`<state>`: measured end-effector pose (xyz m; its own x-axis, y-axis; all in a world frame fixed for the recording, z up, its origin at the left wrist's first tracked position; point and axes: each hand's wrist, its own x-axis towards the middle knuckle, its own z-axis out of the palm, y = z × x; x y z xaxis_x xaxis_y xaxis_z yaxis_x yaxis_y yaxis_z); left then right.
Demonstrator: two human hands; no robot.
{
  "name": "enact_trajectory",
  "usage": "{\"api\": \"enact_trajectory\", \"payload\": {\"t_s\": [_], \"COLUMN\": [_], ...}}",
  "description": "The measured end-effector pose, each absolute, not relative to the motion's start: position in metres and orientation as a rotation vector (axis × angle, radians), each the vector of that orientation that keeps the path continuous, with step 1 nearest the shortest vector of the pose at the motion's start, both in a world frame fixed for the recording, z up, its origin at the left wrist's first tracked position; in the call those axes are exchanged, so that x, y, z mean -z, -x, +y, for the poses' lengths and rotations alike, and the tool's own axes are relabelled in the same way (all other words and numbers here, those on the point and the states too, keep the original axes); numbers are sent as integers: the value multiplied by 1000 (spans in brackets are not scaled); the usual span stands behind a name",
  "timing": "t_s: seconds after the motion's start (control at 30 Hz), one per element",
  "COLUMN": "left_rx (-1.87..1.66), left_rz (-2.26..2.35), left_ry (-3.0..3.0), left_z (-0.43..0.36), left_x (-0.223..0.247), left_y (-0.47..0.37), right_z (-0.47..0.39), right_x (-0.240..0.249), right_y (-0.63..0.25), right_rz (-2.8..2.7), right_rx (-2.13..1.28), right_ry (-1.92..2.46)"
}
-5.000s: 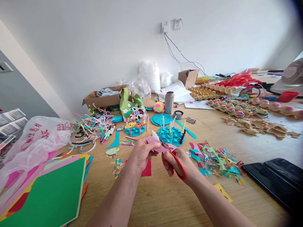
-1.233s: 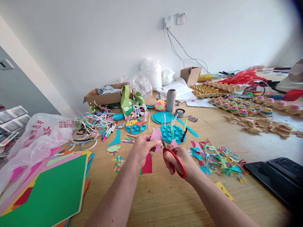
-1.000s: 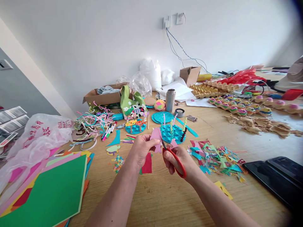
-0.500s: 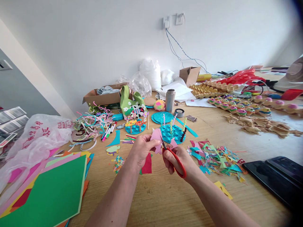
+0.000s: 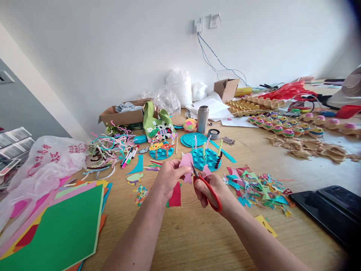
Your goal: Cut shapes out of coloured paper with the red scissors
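Pinched between the thumb and fingers of my left hand (image 5: 171, 177) is a piece of pink paper (image 5: 186, 161). My right hand (image 5: 213, 188) is closed around orange-red scissors (image 5: 213, 195), whose blades lie against the right edge of that paper. A second bit of pink paper (image 5: 207, 171) shows just behind the scissors. Under and beside my left hand are a red paper piece (image 5: 175, 195) and small confetti scraps (image 5: 141, 195). Beyond both hands stands a blue painted egg-carton base (image 5: 201, 158) with upright twisted pipe cleaners.
Paper offcuts (image 5: 259, 188) lie to the right, near two black phones (image 5: 318, 214). Coloured paper sheets (image 5: 62, 222) are stacked at left. Farther back are pipe cleaners (image 5: 113, 145), markers (image 5: 129, 157), a metal bottle (image 5: 202, 119), black tape (image 5: 213, 134) and painted egg-carton strips (image 5: 284, 126).
Almost nothing differs. The pink paper in my left hand and the scissor blades have shifted very slightly; both hands keep their holds.
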<state>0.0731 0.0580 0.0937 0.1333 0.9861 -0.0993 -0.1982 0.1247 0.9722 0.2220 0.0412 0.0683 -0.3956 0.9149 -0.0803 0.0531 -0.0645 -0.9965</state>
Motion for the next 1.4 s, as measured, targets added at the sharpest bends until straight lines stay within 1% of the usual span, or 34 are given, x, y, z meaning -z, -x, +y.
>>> {"api": "enact_trajectory", "payload": {"t_s": [0.57, 1.4], "left_rx": [-1090, -1086], "left_rz": [1032, 1068], "left_ry": [-1043, -1051], "left_z": [57, 56], "left_x": [-97, -98], "left_y": [-72, -73], "right_z": [39, 42], "right_x": [-74, -66], "right_y": [-221, -222], "right_rz": [-1548, -1524], "right_rx": [-1520, -1541], "right_ry": [1059, 1026]}}
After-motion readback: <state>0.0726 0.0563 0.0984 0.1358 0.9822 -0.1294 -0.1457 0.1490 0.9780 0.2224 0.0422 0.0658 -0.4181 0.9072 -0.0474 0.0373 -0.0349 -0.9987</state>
